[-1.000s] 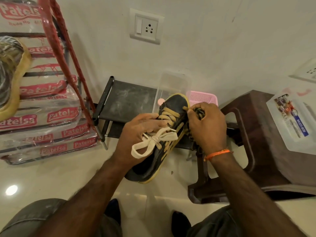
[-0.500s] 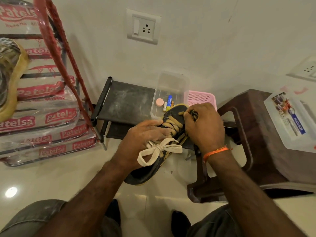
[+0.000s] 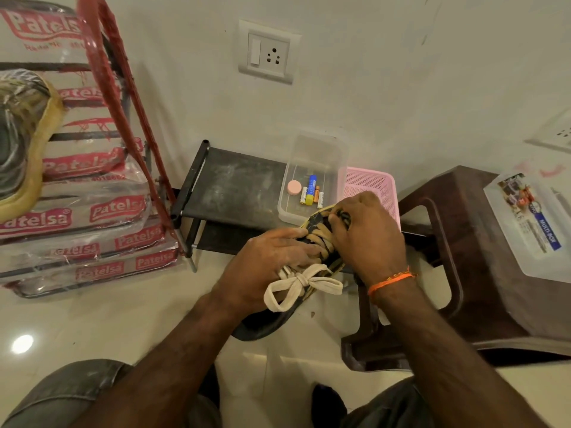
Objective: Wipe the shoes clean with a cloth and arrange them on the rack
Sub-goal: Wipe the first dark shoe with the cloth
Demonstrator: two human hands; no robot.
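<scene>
Above the black shoe rack: my left grip around the black-and-yellow sneaker, my right grip pinching a dark cloth at its toe.

Low black rack on glossy tile floor, against the wall. On its top shelf: clear plastic box holding batteries, pink mesh basket just beside. Brown stool right, carrying a lidded container. Stacked Patelsa packs left.
</scene>
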